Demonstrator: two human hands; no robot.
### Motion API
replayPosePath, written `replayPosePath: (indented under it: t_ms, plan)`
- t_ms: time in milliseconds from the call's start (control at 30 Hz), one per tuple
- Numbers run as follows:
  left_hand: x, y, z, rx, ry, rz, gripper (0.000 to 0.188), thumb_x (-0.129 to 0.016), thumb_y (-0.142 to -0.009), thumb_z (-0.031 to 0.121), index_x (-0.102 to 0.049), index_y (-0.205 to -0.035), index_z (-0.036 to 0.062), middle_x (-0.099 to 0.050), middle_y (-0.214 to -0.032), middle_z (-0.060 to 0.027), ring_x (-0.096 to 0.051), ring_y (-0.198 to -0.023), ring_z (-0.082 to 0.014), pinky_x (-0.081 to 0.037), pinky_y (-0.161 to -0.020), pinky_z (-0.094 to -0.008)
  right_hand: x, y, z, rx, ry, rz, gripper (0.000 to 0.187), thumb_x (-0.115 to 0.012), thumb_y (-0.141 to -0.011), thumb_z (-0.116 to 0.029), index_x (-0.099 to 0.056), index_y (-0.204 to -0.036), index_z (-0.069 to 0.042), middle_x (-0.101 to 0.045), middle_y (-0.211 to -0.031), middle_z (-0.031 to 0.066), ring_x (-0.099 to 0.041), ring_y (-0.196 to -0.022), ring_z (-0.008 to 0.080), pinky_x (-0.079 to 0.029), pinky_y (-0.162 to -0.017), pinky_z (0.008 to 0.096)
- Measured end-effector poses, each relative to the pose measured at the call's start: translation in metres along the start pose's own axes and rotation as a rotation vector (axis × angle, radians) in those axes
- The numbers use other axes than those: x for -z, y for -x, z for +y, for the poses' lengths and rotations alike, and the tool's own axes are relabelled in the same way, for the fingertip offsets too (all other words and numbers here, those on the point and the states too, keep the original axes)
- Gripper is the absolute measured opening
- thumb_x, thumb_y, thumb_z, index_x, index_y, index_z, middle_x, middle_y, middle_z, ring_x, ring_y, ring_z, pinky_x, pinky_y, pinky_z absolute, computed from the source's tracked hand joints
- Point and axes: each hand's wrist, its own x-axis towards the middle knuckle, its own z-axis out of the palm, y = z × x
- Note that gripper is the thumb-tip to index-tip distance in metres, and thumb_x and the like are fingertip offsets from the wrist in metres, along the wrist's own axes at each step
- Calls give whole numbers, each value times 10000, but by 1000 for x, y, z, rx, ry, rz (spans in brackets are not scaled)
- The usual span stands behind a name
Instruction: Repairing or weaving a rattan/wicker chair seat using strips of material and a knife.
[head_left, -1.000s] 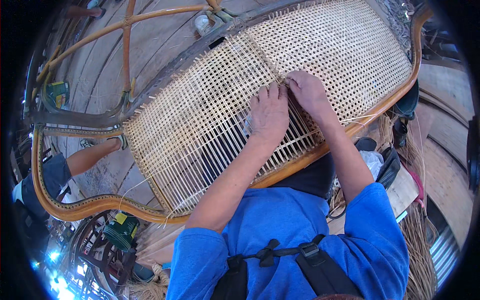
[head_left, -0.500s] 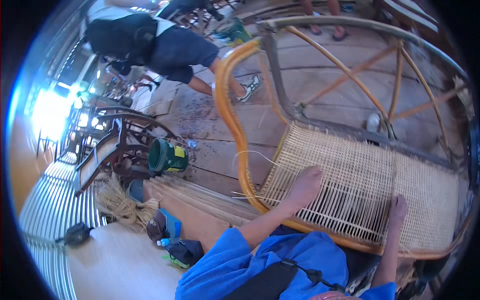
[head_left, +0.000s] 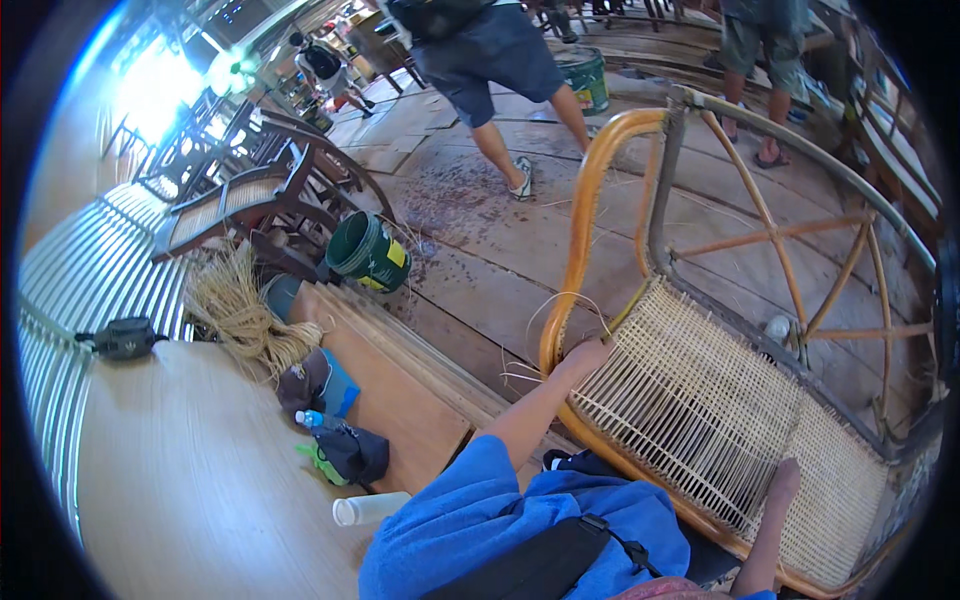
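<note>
The left hand (head_left: pixel 590 354) is placed at ten o'clock on the pale woven-cane panel (head_left: pixel 700 355), the right hand (head_left: pixel 786 477) at four; whether either grips cannot be told.

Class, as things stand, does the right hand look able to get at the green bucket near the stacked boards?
Probably not: the right hand is at the cane panel, and the green bucket is well away, with the left hand and curved wooden frame between them.
</note>
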Motion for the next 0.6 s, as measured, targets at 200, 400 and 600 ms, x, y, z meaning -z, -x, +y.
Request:
replayPosePath:
  t_ms: [200, 400, 600]
  plan:
    - [-24, -14, -31, -115, 248, -19, 557, -298, -952, 434, -533, -1107, -47, -570, -1108, -282, -539, -1072, -392, -388, -941, -455, 74, 95, -3, -313, -391, 233, 189, -502, -895, -141, -554, -957, 30, -553, -736, 109, -529, -674, 236, -442, -642, 375]
    - [-3, 4, -4, 14, -110, 138, 635, -346, -907, 526, -507, -1161, -33, -592, -1056, -274, -573, -997, -416, -442, -865, -453, 61, 270, 66, -337, -190, 449, 204, -516, -900, -185, -586, -941, 2, -525, -691, 73, -496, -627, 173, -423, -583, 335]
    - [15, 3, -9, -114, -253, 120, 576, -390, -929, 462, -561, -1064, -71, -601, -980, -271, -582, -882, -402, -459, -799, -442, 101, 302, -8, -767, -193, 362, 358, -507, -899, -305, -583, -716, -7, -509, -559, 84, -495, -524, 184, -367, -498, 353]
